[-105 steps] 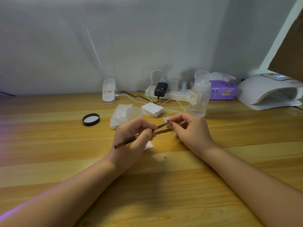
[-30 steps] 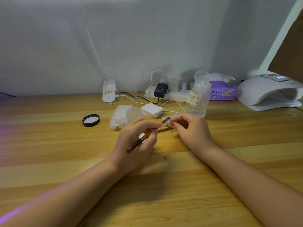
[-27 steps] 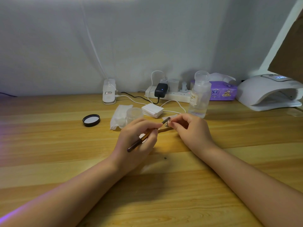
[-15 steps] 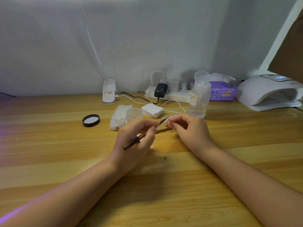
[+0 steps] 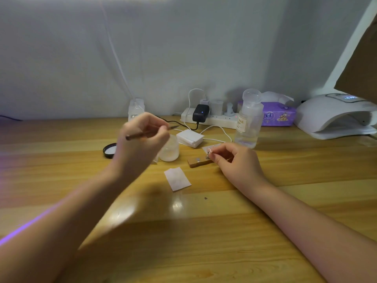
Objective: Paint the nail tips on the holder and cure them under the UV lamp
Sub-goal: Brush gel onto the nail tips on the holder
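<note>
The person's left hand (image 5: 142, 139) is raised above the light wooden table (image 5: 204, 231), blurred, its fingers curled round a thin dark brown nail brush (image 5: 146, 134) that lies nearly level, tip pointing right. The right hand (image 5: 234, 160) rests low on the table, thumb and forefinger pinching a small nail tip on a metal peg (image 5: 208, 155) at the right end of the little brown wooden holder (image 5: 199, 161), which lies flat on the table. Just left of the holder stands a small frosted clear jar (image 5: 169, 149), open, with its black round lid (image 5: 109, 150) lying beyond the left hand. A white square wipe (image 5: 177, 179) lies in front of the holder. The white domed UV lamp (image 5: 334, 117) sits well apart at the far right, near a clear plastic pump bottle (image 5: 248, 119), a purple tissue pack (image 5: 277, 116) and a white power strip (image 5: 210, 119).
</note>
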Demonstrator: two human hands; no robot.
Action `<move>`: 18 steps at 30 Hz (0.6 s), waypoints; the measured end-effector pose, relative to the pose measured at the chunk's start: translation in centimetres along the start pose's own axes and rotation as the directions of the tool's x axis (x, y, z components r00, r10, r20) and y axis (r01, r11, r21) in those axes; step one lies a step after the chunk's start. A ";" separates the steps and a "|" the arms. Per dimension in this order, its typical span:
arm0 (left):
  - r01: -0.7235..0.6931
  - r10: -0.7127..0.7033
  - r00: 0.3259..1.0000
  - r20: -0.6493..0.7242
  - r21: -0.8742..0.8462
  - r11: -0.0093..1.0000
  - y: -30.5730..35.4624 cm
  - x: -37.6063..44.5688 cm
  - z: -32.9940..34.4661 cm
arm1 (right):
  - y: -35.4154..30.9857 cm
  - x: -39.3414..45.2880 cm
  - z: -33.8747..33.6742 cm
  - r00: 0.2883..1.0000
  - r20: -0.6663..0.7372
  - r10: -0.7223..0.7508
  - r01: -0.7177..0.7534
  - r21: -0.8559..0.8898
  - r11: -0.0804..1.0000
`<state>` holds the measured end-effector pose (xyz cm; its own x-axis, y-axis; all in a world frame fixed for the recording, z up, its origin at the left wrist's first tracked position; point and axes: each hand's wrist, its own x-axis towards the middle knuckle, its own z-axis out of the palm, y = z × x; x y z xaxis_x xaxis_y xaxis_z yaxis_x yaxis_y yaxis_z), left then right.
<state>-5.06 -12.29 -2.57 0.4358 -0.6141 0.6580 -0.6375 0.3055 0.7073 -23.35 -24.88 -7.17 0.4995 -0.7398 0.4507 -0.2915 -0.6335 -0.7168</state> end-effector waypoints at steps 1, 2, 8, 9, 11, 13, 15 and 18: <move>0.024 -0.024 1.000 0.000 0.054 0.998 0.0 0.8 -0.7 | 0.0 0.0 0.0 1.000 0.001 0.000 0.000 -0.002 1.000; 0.057 -0.058 0.998 0.006 0.117 0.992 -0.1 1.4 -1.4 | 0.0 0.0 0.1 1.000 0.005 -0.001 0.001 -0.007 1.000; 0.159 -0.182 0.981 0.070 0.250 0.955 -0.6 2.8 -2.1 | 0.1 0.0 0.1 1.000 0.013 -0.011 0.011 -0.036 0.999; 0.150 -0.174 0.982 0.069 0.272 0.951 -0.6 2.7 -1.9 | 0.1 0.0 0.1 1.000 0.012 -0.012 0.013 -0.037 0.999; 0.136 -0.163 0.984 0.066 0.306 0.942 -0.8 2.5 -1.4 | 0.1 0.1 0.2 1.000 0.009 -0.016 0.016 -0.037 0.999; 0.142 -0.173 0.982 0.073 0.320 0.937 -1.0 2.5 -1.1 | 0.1 0.1 0.2 1.000 0.006 -0.018 0.018 -0.031 0.999; 0.134 -0.175 0.981 0.087 0.351 0.927 -1.0 2.4 -0.9 | 0.1 0.1 0.2 1.000 0.002 -0.024 0.024 -0.031 0.999; 0.135 -0.181 0.979 0.090 0.373 0.918 -0.8 2.4 -1.0 | 0.1 0.1 0.2 1.000 -0.001 -0.025 0.025 -0.039 0.999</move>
<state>-2.85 -13.31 -1.29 0.4846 -0.7224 0.4932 -0.7634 -0.0741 0.6416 -23.18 -24.95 -7.33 0.5057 -0.7242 0.4688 -0.3108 -0.6599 -0.6841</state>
